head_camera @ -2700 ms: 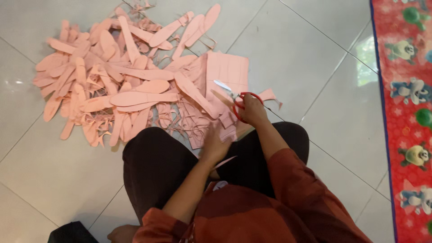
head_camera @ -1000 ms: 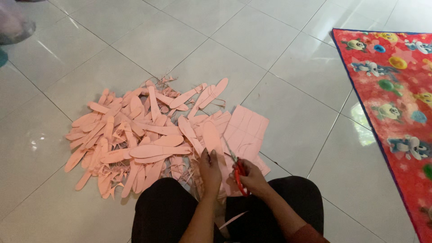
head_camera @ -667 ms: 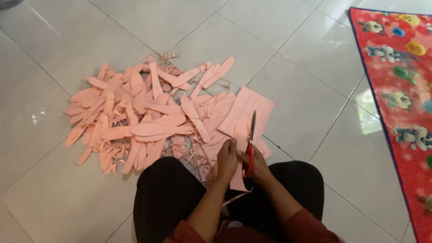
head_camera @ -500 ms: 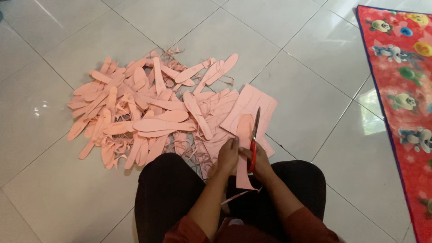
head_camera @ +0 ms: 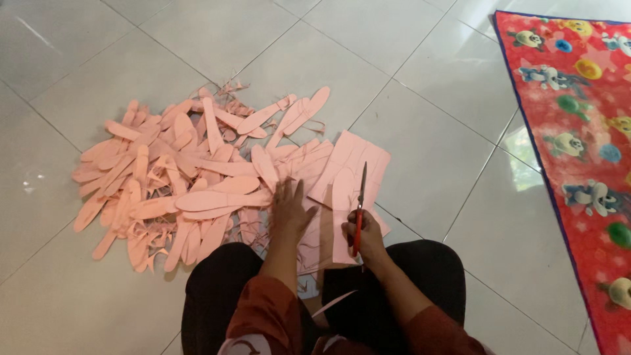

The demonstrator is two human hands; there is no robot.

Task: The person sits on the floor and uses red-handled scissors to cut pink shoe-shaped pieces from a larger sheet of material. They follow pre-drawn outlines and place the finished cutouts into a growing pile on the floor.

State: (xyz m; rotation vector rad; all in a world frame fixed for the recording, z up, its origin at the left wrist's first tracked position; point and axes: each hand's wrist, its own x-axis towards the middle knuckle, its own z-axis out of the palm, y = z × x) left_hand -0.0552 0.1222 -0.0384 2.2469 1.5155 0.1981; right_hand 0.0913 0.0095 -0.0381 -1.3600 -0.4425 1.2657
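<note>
A single view comes from a camera worn on the person's head, looking steeply down and forward over their own lap at the tiled floor (head_camera: 420,72). It sits fairly near: the arms enter from the bottom edge, with the left hand (head_camera: 289,213) and right hand (head_camera: 363,235) just below the middle of the frame. The pile of pink cutouts (head_camera: 190,177) fills the centre left, and a red patterned mat (head_camera: 578,131) runs down the right edge.

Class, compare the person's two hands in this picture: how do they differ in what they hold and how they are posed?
The right hand grips red-handled scissors, blades pointing away; the left hand holds nothing. The right hand is curled closed; the left hand lies flat, fingers spread, on the pink sheets. Both rest over pink material.
</note>
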